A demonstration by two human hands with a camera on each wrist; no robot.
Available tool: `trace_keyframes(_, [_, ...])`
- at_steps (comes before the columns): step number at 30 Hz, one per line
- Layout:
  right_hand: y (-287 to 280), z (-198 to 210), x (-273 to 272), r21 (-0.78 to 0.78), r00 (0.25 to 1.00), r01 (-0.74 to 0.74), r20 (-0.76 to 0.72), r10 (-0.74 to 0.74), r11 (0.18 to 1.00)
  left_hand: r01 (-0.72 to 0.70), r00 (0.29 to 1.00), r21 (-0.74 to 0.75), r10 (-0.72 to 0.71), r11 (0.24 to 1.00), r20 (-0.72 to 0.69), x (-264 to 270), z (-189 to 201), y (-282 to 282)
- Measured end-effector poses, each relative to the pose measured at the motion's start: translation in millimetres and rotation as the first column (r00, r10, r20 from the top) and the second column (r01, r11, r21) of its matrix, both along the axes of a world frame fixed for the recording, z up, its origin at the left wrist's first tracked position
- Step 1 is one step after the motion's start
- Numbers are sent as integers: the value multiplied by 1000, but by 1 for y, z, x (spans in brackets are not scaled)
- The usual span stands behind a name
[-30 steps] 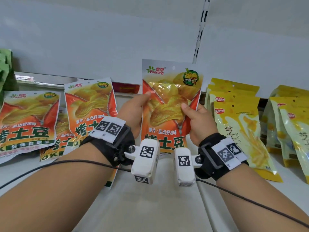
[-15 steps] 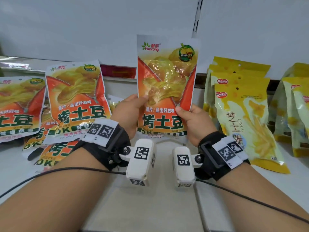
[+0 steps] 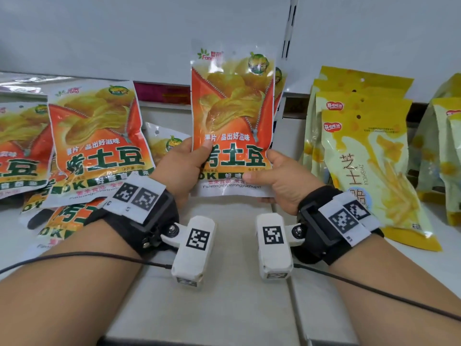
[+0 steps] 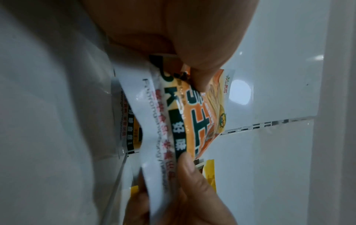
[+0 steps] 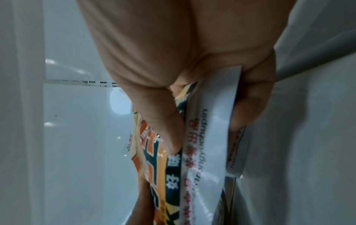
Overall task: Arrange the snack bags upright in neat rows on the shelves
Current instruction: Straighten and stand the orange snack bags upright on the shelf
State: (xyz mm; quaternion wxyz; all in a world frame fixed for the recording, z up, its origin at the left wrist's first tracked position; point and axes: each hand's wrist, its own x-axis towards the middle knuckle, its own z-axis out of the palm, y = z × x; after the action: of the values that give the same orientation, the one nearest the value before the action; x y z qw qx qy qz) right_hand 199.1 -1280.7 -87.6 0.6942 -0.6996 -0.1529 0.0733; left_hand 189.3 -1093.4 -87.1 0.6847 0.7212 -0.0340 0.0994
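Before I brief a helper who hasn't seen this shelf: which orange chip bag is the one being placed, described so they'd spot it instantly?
On the white shelf, look between the tumbled orange bags at left and the yellow bags at right. The held orange bag is upright in the middle, its bottom corners gripped by the left hand and right hand. Only it is in hands.

Back panel (image 3: 124,33): plain white, standing upright at the rear.
Slotted rail (image 3: 290,26): vertical, with dark slots, set between two panel sections, right of centre.
Red strip (image 3: 162,92): low along the panel's foot, partly hidden; print too blurred to read.
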Motion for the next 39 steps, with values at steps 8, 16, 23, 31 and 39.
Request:
trace_keyframes(8, [-3,9,-4,21,1000,5,-15,-5,1000,-42,998,142,34,989,59,-5,4,-2])
trace_keyframes(16, [2,11,-4,175,996,68,-67,-57,982,-101,991,204,81,974,107,-3,1,-2])
trace_keyframes(23, [2,8,-1,155,992,126,-31,-123,980,-62,993,136,48,989,105,1,-3,-2])
trace_keyframes(31, [1,11,-2,-54,953,284,125,-276,957,-119,979,160,89,980,185,2,-4,1])
trace_keyframes(39, [10,10,-11,-23,989,76,129,-72,997,197,978,-30,-195,980,74,-9,7,-11])
